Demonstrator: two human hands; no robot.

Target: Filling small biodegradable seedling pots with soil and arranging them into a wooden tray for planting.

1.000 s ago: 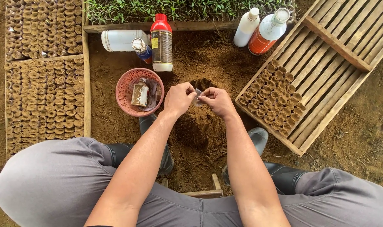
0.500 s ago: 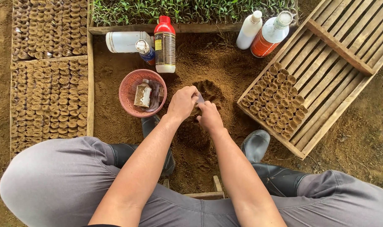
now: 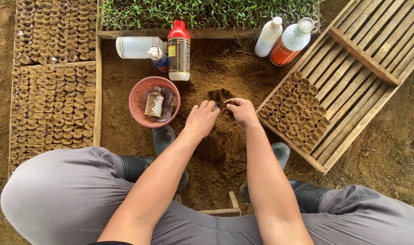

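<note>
Both my hands are down on a heap of loose brown soil (image 3: 218,145) between my boots. My right hand (image 3: 243,113) grips a small rolled pot (image 3: 228,102) whose open rim faces left, at the edge of a hollow in the soil (image 3: 217,94). My left hand (image 3: 202,119) is cupped knuckles-up on the soil right beside that rim. Its fingertips curl under and are hidden.
A pink basket (image 3: 135,97) with a small bottle (image 3: 154,103) stands left of my hands. Several bottles (image 3: 179,52) stand behind. A slatted wooden crate (image 3: 361,68) holding rolled pots (image 3: 293,109) lies to the right. Trays of filled pots (image 3: 52,104) lie left, seedlings (image 3: 207,11) at the top.
My hands were raised together over the heap, pinching something small. They have dropped onto the soil, the right one now with the small pot at the hollow.
</note>
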